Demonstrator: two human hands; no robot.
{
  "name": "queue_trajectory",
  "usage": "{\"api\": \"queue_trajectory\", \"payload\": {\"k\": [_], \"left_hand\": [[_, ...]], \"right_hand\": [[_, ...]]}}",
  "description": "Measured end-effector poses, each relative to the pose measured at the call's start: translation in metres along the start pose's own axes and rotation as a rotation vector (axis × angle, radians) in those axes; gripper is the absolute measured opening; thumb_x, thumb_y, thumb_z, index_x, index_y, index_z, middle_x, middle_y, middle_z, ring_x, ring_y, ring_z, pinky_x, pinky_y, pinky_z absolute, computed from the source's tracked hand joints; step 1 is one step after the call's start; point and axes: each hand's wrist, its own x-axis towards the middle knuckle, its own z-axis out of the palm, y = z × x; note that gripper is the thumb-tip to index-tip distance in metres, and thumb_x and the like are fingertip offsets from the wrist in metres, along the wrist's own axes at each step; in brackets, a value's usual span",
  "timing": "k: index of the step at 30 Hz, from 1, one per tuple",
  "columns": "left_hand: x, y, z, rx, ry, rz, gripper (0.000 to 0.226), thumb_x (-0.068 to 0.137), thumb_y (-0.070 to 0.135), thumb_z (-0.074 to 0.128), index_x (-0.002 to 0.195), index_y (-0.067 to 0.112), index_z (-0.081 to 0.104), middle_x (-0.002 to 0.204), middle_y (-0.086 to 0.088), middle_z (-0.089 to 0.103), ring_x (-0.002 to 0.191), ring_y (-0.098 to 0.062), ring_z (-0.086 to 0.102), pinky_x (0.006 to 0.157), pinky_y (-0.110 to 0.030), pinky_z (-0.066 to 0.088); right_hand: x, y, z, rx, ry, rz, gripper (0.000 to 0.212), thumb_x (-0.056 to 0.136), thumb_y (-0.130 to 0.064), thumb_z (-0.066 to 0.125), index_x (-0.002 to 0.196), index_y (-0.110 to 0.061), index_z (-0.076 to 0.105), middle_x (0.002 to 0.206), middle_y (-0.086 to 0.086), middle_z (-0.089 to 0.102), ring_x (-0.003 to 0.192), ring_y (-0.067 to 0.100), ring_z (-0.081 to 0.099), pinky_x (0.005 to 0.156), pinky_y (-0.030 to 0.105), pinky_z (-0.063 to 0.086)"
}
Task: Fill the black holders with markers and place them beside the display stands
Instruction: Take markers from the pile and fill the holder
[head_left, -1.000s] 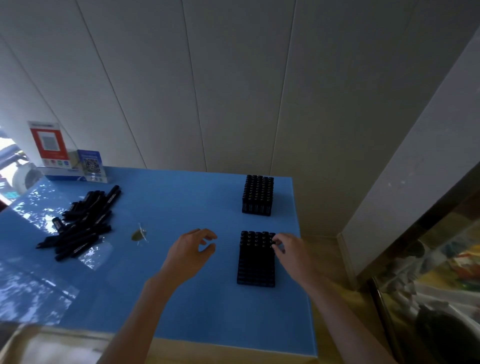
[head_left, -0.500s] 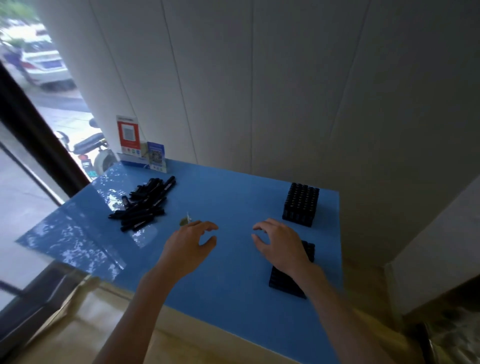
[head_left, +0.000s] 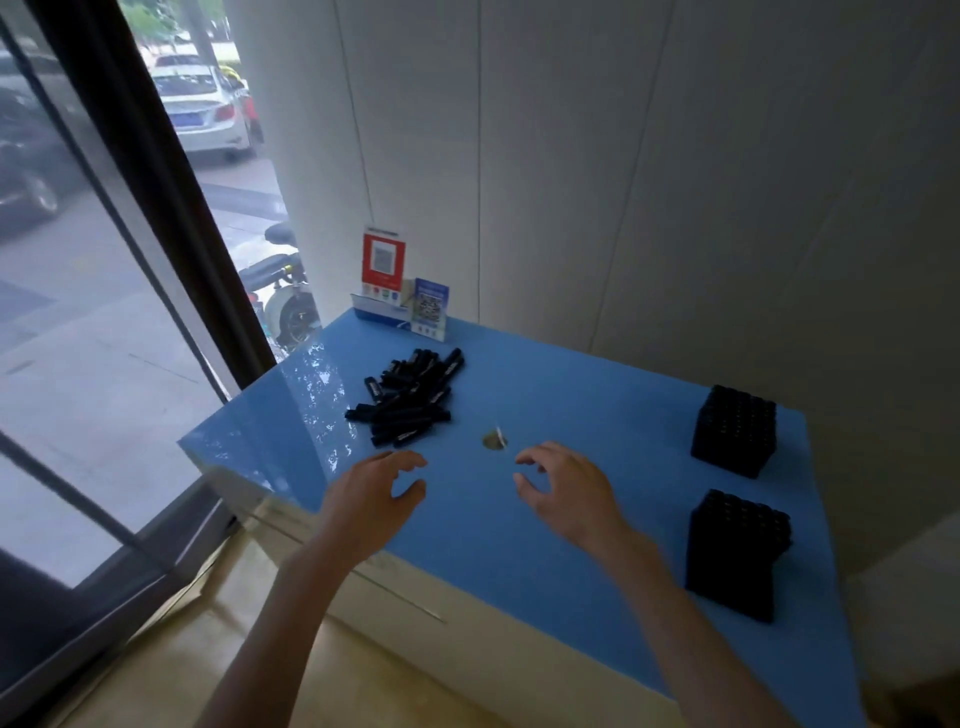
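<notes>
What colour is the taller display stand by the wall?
Red, white-framed stand, clearest in the head view.

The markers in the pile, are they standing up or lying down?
Lying down. The markers lie flat in a loose heap on the blue table, crossing each other, none in a holder.

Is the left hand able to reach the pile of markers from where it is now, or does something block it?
Probably yes. The left hand hovers open, holding nothing, just short of the marker pile. Only bare blue table lies between them. The small brownish object sits off to the right, out of the way.
</notes>
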Motion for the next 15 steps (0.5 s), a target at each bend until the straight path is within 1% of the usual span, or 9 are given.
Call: {"api": "queue_trajectory", "payload": {"k": [2,5,8,12,15], "left_hand": [[0.001,-0.030,-0.016,0.010,-0.006,0.007,0.027,0.091,0.041,0.062,0.117,0.042,0.064,0.113,0.020,0.063,0.103,-0.008,0.063,0.085,-0.032,0.052],[0.004,-0.071,-0.038,-0.003,-0.022,0.012,0.027,0.092,0.041,0.060,0.119,0.041,0.063,0.115,0.019,0.063,0.103,-0.009,0.062,0.087,-0.036,0.053],[0.011,-0.109,-0.055,0.002,-0.045,0.016,0.027,0.093,0.040,0.060,0.121,0.039,0.062,0.115,0.017,0.063,0.102,-0.010,0.062,0.089,-0.037,0.053],[0.033,-0.156,-0.068,-0.013,-0.085,-0.002,0.028,0.094,0.038,0.062,0.121,0.036,0.063,0.114,0.011,0.066,0.101,-0.011,0.062,0.089,-0.037,0.053],[0.057,-0.180,-0.073,-0.009,-0.089,-0.010,0.027,0.094,0.039,0.062,0.121,0.038,0.062,0.112,0.013,0.064,0.101,-0.009,0.061,0.089,-0.037,0.054]], "right_hand": [[0.006,-0.023,0.018,-0.007,-0.003,0.014,0.026,0.092,-0.040,0.059,0.113,-0.027,0.065,0.111,-0.011,0.061,0.102,0.012,0.060,0.082,0.028,0.048],[0.017,-0.052,0.043,-0.018,-0.013,0.041,0.027,0.092,-0.041,0.058,0.115,-0.027,0.064,0.113,-0.010,0.061,0.103,0.011,0.060,0.082,0.027,0.047],[0.029,-0.075,0.063,-0.038,-0.015,0.067,0.027,0.093,-0.040,0.058,0.115,-0.027,0.064,0.114,-0.012,0.062,0.102,0.010,0.060,0.081,0.025,0.046],[0.047,-0.092,0.082,-0.053,-0.035,0.107,0.025,0.094,-0.038,0.059,0.115,-0.026,0.064,0.113,-0.013,0.063,0.102,0.009,0.059,0.081,0.025,0.047],[0.065,-0.095,0.096,-0.046,-0.043,0.147,0.024,0.093,-0.037,0.059,0.114,-0.026,0.064,0.112,-0.013,0.063,0.099,0.008,0.060,0.082,0.026,0.049]]}}
